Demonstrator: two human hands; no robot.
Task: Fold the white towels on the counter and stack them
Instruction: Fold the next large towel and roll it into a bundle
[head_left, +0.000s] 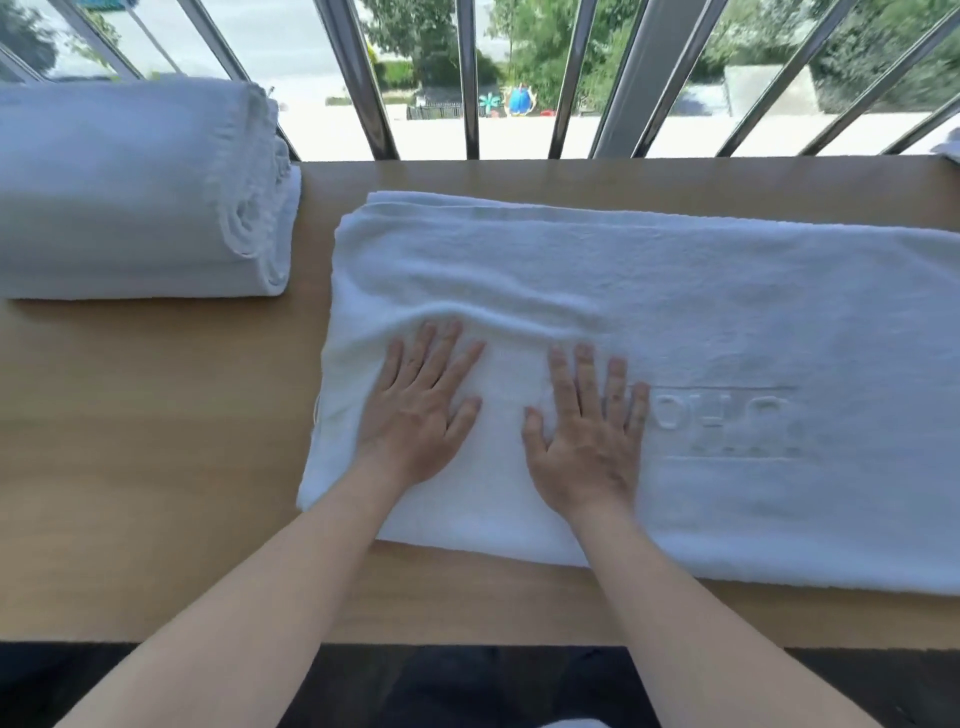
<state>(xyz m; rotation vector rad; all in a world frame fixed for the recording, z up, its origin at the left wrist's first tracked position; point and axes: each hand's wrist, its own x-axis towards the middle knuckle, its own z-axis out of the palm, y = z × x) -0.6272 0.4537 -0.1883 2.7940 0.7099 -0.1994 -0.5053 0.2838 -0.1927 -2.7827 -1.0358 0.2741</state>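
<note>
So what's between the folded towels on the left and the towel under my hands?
Just bare wooden counter, between the folded towels and the spread towel, in the head view.

Left grip (421, 415) and right grip (587, 431) are bare, forearms (270, 597) too (dark clothing (467, 686), blurred, shows below them).

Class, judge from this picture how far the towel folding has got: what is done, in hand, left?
Done: a folded pile sits at the left of the counter. In hand: the left hand and right hand press flat on a long, partly folded towel. Left: folding that towel smaller and stacking it on the pile.
</note>
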